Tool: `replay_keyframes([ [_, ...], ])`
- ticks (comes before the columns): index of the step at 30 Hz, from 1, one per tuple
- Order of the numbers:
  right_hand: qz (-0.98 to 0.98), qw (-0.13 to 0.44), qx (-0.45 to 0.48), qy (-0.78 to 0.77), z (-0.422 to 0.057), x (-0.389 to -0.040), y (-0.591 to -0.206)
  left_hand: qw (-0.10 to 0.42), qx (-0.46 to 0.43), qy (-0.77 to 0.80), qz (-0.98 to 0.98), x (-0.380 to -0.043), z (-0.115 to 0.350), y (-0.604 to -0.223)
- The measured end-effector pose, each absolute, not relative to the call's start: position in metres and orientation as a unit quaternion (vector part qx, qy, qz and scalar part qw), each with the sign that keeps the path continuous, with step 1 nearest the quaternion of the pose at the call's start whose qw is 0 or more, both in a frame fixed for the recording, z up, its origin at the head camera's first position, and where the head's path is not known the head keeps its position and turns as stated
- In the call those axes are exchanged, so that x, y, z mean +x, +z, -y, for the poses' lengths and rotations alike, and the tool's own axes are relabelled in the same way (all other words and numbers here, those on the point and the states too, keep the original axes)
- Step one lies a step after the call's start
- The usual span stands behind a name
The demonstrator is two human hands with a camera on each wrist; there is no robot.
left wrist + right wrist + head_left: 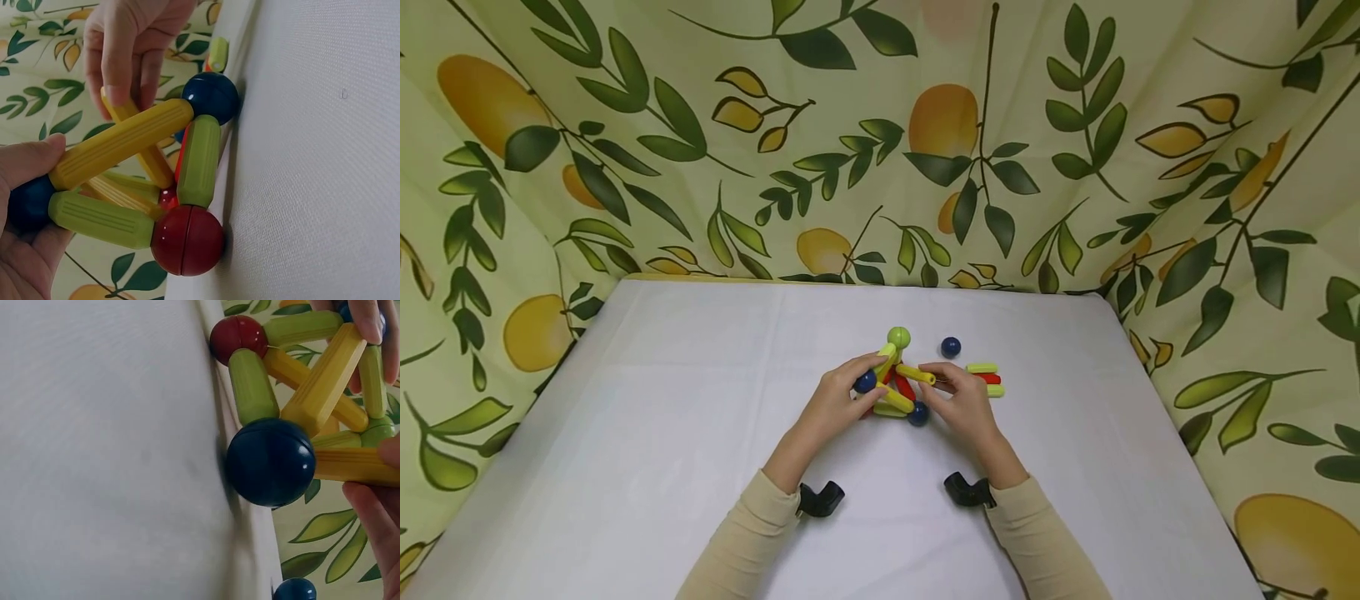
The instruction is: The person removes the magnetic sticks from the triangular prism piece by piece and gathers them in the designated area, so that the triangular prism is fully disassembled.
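Observation:
A frame of ridged yellow, green and red rods joined by balls stands on the white table. My left hand [837,398] grips a raised blue ball [28,203], where a long yellow rod [122,144] and a green rod [103,220] meet. A lower blue ball [270,462] and a red ball [187,240] form corners at the tabletop, linked by a short green rod [253,386]. At the far corner is a light green ball [898,337]. My right hand [964,402] pinches one end of another yellow rod [917,374], whose other end points into the frame.
A loose blue ball [951,347] lies behind the right hand. Beside it, several green and red rods [985,368] lie in a small group. The white-covered table [700,383] ends at a leaf-and-fruit patterned curtain [857,167].

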State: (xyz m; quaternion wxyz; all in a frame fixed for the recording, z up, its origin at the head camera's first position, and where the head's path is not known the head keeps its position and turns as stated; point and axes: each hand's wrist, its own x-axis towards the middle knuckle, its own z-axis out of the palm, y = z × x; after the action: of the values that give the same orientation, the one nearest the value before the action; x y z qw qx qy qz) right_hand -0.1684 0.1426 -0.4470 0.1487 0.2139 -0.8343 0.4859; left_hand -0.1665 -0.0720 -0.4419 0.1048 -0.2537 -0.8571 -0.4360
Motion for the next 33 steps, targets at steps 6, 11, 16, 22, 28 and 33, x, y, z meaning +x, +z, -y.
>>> replay_keyframes([
  [6,0.835,0.165,0.179,0.493,-0.149,-0.178,-0.470,0.110,-0.250,-0.435,0.858,-0.165,0.071,-0.442],
  [11,0.832,0.161,0.150,0.510,-0.151,-0.180,-0.469,0.109,-0.251,-0.434,0.858,-0.165,0.071,-0.442],
  [16,0.823,0.153,0.146,0.527,-0.158,-0.184,-0.461,0.112,-0.251,-0.439,0.855,-0.167,0.072,-0.440],
  [22,0.822,0.132,0.096,0.546,-0.187,-0.181,-0.437,0.107,-0.250,-0.438,0.857,-0.167,0.072,-0.439],
  [28,0.800,0.117,0.023,0.589,-0.240,-0.187,-0.443,0.104,-0.247,-0.442,0.856,-0.166,0.071,-0.440],
  [33,0.758,0.123,-0.015,0.641,-0.282,-0.192,-0.461,0.106,-0.251,-0.444,0.853,-0.166,0.071,-0.441],
])
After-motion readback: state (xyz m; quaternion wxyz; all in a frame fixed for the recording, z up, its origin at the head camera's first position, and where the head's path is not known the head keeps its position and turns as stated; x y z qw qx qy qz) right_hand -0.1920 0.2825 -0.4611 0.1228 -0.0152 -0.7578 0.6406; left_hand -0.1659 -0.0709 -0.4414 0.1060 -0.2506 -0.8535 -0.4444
